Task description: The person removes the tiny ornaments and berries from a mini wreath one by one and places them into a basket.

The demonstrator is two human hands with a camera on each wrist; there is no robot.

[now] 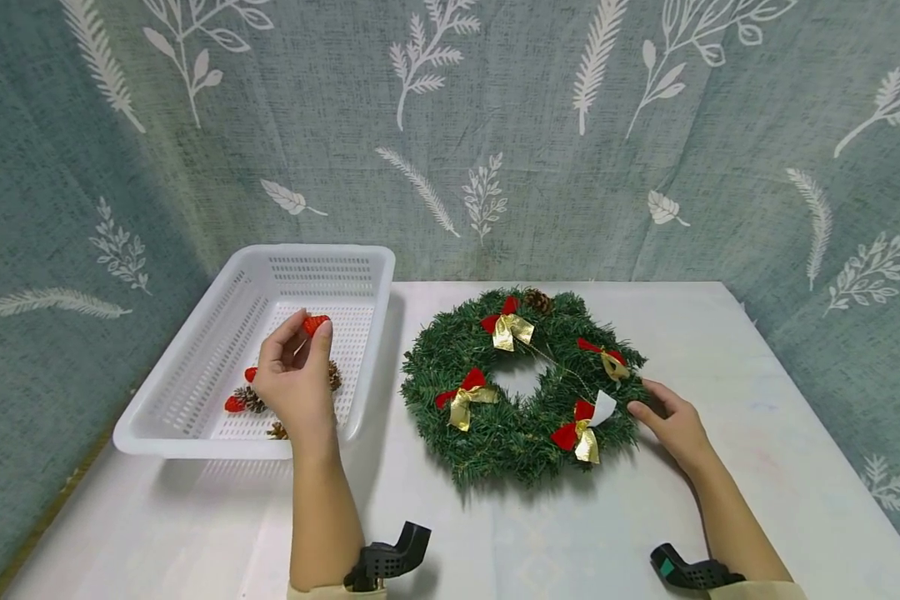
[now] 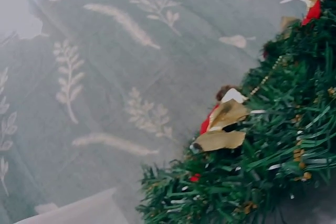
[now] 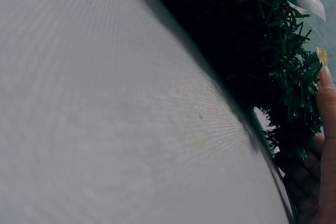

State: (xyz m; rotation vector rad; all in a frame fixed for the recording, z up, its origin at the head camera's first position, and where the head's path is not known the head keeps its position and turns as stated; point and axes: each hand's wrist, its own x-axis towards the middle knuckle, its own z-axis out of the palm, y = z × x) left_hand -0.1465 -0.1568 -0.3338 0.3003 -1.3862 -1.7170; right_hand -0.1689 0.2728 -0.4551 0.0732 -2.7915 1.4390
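Observation:
Above the white basket, my left hand (image 1: 297, 375) pinches a small red strawberry-like ornament (image 1: 316, 324) between thumb and fingers. At the wreath's right edge, my right hand (image 1: 678, 425) grips the green Christmas wreath (image 1: 438, 354), its thumb on the near side and fingers around the rim, as the thumb (image 3: 326, 98) in the right wrist view also shows. Several red-and-gold bows (image 1: 467, 398) and a pine cone (image 1: 537, 301) decorate the wreath, which lies flat on the table. In the left wrist view the wreath (image 2: 273, 156) appears, but the left hand does not.
The white plastic basket (image 1: 378, 333) stands left of the wreath on the white table (image 1: 540, 550). Inside lie pine cones (image 1: 251, 400) and red ornaments (image 1: 234, 404), partly hidden by my left hand. A patterned grey-green cloth (image 1: 570, 192) hangs behind the table and at its sides.

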